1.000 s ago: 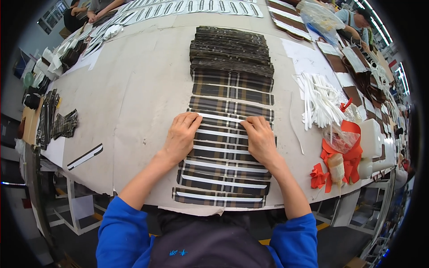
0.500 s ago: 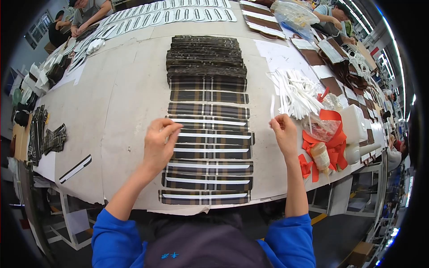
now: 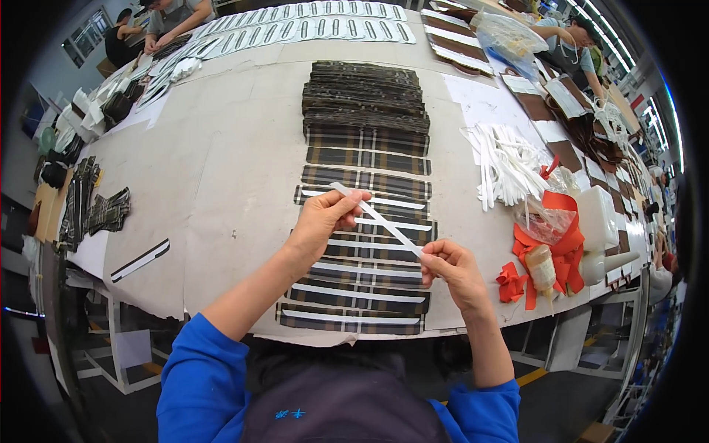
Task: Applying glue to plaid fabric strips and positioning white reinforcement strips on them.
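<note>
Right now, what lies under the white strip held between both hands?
Under the white strip: plaid fabric pieces bearing white strips, on the table. The hands hide parts beneath.

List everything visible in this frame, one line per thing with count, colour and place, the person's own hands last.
white strip: one, white, held slanting between both hands above the plaid pieces
plaid pieces: a long overlapping row, brown plaid, table centre, nearer ones bearing white strips
loose strips: a heap, white, right of the row
orange scraps: several, orange, near right table edge
table: one, beige
left hand: pinches the strip's far end
right hand: pinches the strip's near end
</note>
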### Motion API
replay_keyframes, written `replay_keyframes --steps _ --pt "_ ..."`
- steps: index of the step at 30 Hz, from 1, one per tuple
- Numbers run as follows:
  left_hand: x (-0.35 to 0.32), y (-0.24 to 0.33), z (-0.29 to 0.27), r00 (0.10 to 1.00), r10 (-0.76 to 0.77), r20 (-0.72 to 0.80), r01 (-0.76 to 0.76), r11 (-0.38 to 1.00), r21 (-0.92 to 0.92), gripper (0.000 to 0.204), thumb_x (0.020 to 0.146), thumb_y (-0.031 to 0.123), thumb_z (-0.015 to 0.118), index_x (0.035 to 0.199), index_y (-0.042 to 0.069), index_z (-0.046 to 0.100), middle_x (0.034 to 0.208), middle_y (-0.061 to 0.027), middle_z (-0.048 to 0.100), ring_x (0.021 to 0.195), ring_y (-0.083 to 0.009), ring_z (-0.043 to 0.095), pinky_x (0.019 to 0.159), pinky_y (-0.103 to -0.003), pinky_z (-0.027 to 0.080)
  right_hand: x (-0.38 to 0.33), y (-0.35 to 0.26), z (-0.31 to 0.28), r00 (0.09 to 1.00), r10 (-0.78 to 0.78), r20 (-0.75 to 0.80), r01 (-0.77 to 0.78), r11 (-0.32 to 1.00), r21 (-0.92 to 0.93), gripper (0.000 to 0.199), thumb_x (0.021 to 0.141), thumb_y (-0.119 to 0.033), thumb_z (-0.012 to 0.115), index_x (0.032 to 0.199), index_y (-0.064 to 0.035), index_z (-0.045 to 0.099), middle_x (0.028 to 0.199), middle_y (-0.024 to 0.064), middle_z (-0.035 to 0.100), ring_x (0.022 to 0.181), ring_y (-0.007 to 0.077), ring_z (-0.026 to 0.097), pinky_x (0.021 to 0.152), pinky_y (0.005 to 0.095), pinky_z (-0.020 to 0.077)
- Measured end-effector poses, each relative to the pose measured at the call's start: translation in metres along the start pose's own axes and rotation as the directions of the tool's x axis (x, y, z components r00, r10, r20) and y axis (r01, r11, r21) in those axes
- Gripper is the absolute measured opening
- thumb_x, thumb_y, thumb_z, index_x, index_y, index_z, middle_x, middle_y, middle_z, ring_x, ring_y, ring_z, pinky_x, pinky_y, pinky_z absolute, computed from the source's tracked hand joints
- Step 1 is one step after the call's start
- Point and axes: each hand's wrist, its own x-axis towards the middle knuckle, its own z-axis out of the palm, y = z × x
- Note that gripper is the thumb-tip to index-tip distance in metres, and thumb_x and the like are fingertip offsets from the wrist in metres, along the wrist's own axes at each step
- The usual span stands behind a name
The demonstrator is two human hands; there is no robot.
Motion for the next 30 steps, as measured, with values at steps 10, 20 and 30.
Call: replay_keyframes --steps 10,20,30 --pt "-0.014 -0.005 -0.061 0.978 -0.124 0.169 0.174 0.929 -0.326 0.022 0.097 0.018 0.069 0.111 0.002 0.071 0.078 0.0035 0.066 0.063 -0.0015 0.056 0.066 -0.019 0.052 0.018 0.006 -0.012 0.975 -0.081 -0.208 0.105 0.989 0.108 0.016 0.097 -0.014 0.068 0.102 0.002 0.066 0.081 0.005 0.067 0.069 0.0123 0.065 0.064 0.0244 0.0527" --pt "0.006 0.017 -0.081 0.998 -0.069 -0.003 0.069 0.983 0.171 0.018 0.1 0.016 0.061 0.107 0.001 0.068 0.091 -0.0063 0.073 0.079 -0.01 0.068 0.076 -0.028 0.056 0.073 -0.008 -0.021 0.964 -0.218 -0.152 0.197 0.97 -0.14 0.022 0.098 -0.011 0.065 0.111 0.0062 0.067 0.088 0.0101 0.07 0.077 0.0141 0.068 0.07 0.0258 0.0553" --pt "0.056 0.021 -0.094 0.988 0.084 -0.132 -0.013 0.885 0.465 0.015 0.099 0.018 0.065 0.101 0.003 0.066 0.086 -0.0057 0.074 0.07 -0.0058 0.062 0.069 -0.022 0.05 0.13 -0.012 -0.038 0.967 -0.079 -0.242 -0.025 0.918 -0.396 0.01 0.095 -0.005 0.063 0.1 0.0042 0.066 0.084 0.0088 0.07 0.071 0.0105 0.068 0.056 0.0227 0.0542"
